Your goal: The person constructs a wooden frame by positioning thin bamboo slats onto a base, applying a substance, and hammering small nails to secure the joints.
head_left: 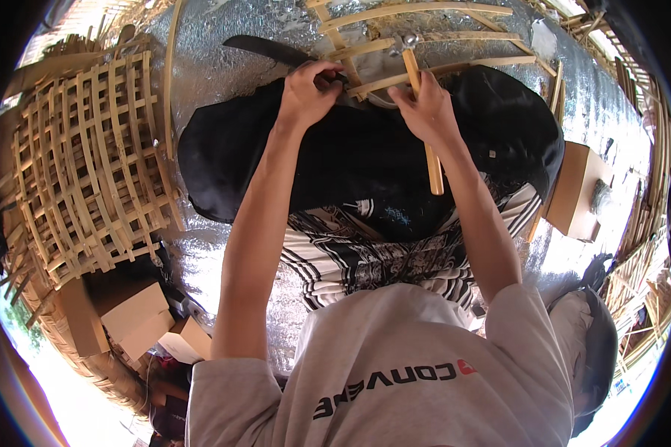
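Observation:
My right hand is closed around the middle of a hammer. Its pale wooden handle points back toward my lap, and its small metal head rests over the bamboo strips at the far side. My left hand is curled, fingers pinched together beside the near end of a bamboo lattice frame. What those fingers hold is hidden. A dark curved blade reaches out to the left from behind this hand; its handle is out of sight. Black cloth covers my legs, just below both hands.
A finished-looking woven bamboo lattice panel stands at the left. Cardboard boxes sit at the lower left and at the right. Shiny silver sheeting covers the floor. Bundled bamboo strips line the right edge.

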Demonstrator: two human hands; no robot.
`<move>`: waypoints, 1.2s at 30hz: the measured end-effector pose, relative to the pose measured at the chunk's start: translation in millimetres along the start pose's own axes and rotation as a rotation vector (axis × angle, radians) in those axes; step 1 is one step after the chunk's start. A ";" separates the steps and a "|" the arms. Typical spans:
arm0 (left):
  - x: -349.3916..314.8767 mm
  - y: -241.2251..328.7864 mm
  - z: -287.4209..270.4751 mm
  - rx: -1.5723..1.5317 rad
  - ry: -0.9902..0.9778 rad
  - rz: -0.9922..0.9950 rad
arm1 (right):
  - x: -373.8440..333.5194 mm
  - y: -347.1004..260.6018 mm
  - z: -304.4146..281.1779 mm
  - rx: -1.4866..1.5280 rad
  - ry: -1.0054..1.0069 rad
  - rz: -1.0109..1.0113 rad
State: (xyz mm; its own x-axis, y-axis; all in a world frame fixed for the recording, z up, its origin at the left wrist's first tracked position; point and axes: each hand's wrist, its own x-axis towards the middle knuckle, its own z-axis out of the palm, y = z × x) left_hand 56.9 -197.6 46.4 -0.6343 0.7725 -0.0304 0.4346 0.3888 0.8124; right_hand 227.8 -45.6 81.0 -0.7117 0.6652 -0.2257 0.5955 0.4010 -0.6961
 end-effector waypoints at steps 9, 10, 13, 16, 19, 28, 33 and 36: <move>-2.2 1.0 15.0 0.083 -0.027 0.092 | 35.3 8.9 24.2 -0.097 0.010 -0.068; -2.4 -0.3 15.5 0.093 -0.023 0.099 | 34.2 10.2 26.4 -0.117 0.027 -0.091; -1.7 -0.6 15.5 0.182 -0.050 0.133 | 31.8 5.9 26.0 -0.091 -0.002 -0.059; -2.0 -2.7 15.3 0.143 -0.068 0.123 | 30.1 0.8 25.9 -0.077 -0.018 -0.002; -1.8 6.3 16.4 0.164 -0.057 0.111 | 32.0 7.4 27.4 -0.100 0.032 -0.014; -4.1 -3.1 18.3 0.119 0.039 0.059 | 30.4 1.5 29.2 -0.092 0.070 -0.031; -3.7 0.3 18.1 0.108 0.096 0.104 | 29.5 7.3 32.1 -0.101 0.110 -0.037; -2.8 -1.6 19.1 0.106 0.097 0.106 | 29.0 8.4 31.4 -0.106 0.118 -0.040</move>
State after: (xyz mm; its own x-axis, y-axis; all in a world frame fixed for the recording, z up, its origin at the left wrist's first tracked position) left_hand 70.2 -190.8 34.0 -0.6374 0.7622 0.1127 0.5642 0.3621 0.7420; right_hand 200.5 -42.7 47.2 -0.6904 0.7146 -0.1132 0.6082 0.4886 -0.6256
